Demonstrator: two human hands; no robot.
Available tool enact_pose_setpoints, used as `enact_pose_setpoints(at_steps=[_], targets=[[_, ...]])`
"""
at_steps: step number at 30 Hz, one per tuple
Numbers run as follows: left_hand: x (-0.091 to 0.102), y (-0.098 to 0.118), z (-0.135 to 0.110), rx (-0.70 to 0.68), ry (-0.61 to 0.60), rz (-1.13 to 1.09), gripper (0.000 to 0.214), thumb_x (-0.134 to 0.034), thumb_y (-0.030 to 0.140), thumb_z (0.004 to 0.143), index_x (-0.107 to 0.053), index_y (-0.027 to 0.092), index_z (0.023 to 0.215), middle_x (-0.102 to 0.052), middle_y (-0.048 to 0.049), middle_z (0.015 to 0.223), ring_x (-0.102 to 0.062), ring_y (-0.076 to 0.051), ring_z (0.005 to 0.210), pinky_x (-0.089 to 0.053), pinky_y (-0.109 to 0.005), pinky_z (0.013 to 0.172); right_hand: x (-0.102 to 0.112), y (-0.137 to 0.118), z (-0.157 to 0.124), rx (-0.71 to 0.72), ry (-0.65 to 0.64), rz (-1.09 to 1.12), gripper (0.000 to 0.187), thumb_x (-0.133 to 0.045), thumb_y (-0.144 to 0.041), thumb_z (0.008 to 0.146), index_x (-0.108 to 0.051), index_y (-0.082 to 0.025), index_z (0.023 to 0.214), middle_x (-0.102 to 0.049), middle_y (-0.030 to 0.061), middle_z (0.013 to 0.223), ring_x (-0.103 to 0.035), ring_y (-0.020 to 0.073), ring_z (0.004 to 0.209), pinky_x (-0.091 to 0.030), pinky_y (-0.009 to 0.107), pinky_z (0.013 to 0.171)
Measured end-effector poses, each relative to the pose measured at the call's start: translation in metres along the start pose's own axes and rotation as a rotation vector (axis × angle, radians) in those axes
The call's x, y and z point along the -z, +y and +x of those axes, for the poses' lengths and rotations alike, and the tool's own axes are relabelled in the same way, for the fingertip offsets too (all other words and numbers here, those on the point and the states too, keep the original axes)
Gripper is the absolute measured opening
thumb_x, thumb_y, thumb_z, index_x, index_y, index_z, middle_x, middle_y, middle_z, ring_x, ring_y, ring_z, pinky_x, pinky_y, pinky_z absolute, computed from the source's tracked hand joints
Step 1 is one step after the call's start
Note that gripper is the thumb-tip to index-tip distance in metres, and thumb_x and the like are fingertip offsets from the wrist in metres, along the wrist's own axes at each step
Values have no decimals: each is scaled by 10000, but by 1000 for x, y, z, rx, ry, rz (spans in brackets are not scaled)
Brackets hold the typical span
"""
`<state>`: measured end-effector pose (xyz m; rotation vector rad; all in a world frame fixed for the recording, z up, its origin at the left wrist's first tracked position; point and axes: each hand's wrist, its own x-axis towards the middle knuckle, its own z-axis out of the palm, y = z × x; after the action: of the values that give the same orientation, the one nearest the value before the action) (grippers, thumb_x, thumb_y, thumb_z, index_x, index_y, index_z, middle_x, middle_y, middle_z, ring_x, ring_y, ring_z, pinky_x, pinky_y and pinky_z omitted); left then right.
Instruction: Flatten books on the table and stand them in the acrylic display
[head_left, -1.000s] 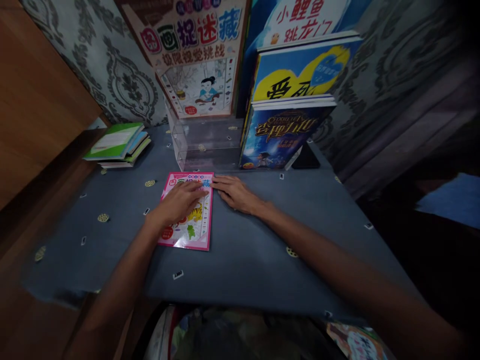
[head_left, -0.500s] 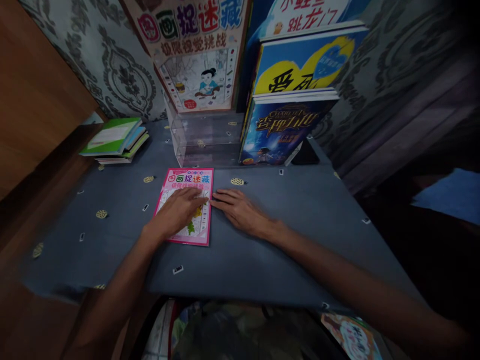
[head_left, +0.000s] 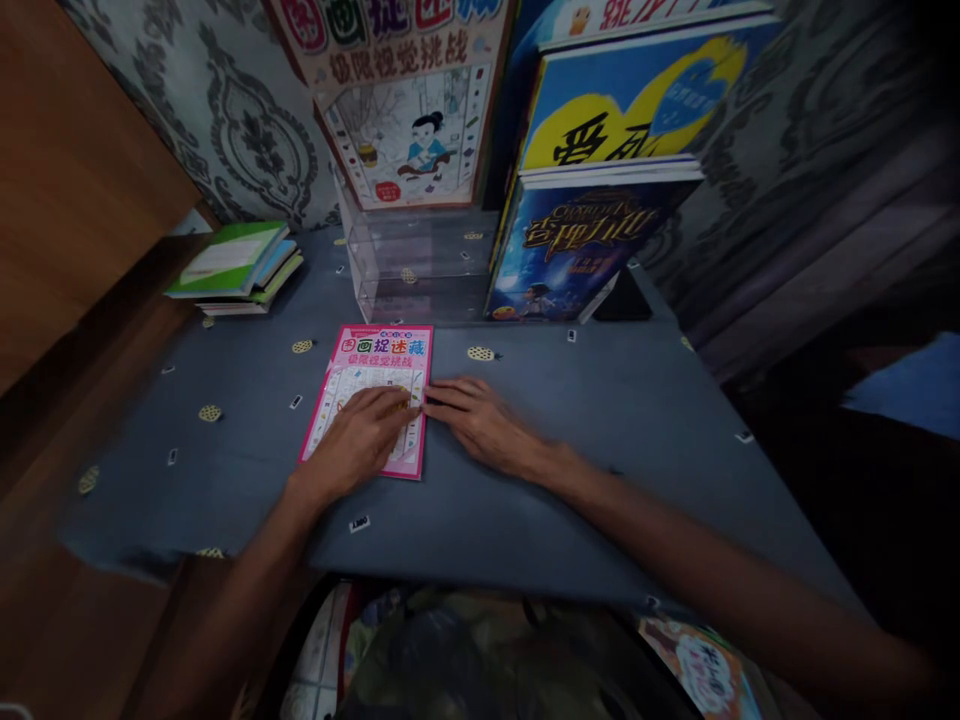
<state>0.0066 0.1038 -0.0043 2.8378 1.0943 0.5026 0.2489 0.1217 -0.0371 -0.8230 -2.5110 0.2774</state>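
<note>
A pink-bordered picture book (head_left: 386, 348) lies flat on the cloth-covered table, its title at the far end. My left hand (head_left: 367, 430) rests across the lower half of its cover, fingers stretched toward the right edge and partly hiding the drawing. Just right of the book, my right hand (head_left: 480, 425) lies on the tablecloth with its fingers extended. Those fingertips are at the book's right edge, close to my left fingertips. Neither hand is wrapped round anything.
Behind the book stands a clear acrylic rack (head_left: 416, 295) bearing a large picture book (head_left: 405, 140), a yellow-and-blue book (head_left: 600, 110) and a dark blue book (head_left: 577, 250). At the back left is a stack of books (head_left: 232, 265). A dark flat object (head_left: 626, 298) lies beside the rack.
My left hand sits lower on the cover, uncovering more of the lettering and upper drawing. My right hand keeps to the book's right edge. The view has shifted slightly.
</note>
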Motion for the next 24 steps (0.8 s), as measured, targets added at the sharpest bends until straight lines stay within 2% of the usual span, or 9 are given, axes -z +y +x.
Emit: enact_pose_setpoints(at_steps=[4, 9, 17, 21, 24], targets=[[-1, 7, -11, -13, 26, -66, 415, -468, 66, 926, -671, 229, 1248, -672, -95, 1261, -594, -245, 1191, -532, -476, 1005, -1, -5, 0, 53, 14, 47, 357, -518, -77, 941, -709, -190, 1221, -701, 120, 1296, -614, 254, 1217, -517, 480, 1020], [-3, 14, -18, 48, 24, -71, 414, -454, 72, 940, -664, 225, 1262, -652, -95, 1320, -574, -249, 1243, -505, -504, 1052, 0, -4, 2, 40, -1, 78, 408, -517, -62, 927, -705, -241, 1241, -703, 94, 1299, -622, 253, 1204, -517, 503, 1010], [2, 25, -27, 62, 9, -123, 420, -493, 137, 958, -637, 288, 1323, -648, -79, 1343, -555, -259, 1279, -489, -527, 1070, -1, -15, -8, 84, 1, 68, 371, -542, -78, 935, -702, -212, 1241, -690, 120, 1318, -615, 259, 1213, -504, 511, 1039], [4, 27, -30, 62, -12, -134, 376, -564, 323, 970, -611, 256, 1337, -613, -102, 1388, -529, -282, 1313, -452, -540, 1106, -2, -16, -11, 62, -1, 97, 382, -509, -87, 953, -699, -236, 1248, -684, 106, 1330, -604, 253, 1219, -507, 519, 1032], [1, 24, -33, 47, -20, -137, 499, -638, 489, 919, -588, 238, 1347, -590, -119, 1421, -510, -301, 1340, -432, -558, 1122, -2, -14, -10, 47, 5, 139, 390, -502, -89, 953, -698, -250, 1250, -683, 87, 1331, -595, 247, 1229, -502, 512, 1038]])
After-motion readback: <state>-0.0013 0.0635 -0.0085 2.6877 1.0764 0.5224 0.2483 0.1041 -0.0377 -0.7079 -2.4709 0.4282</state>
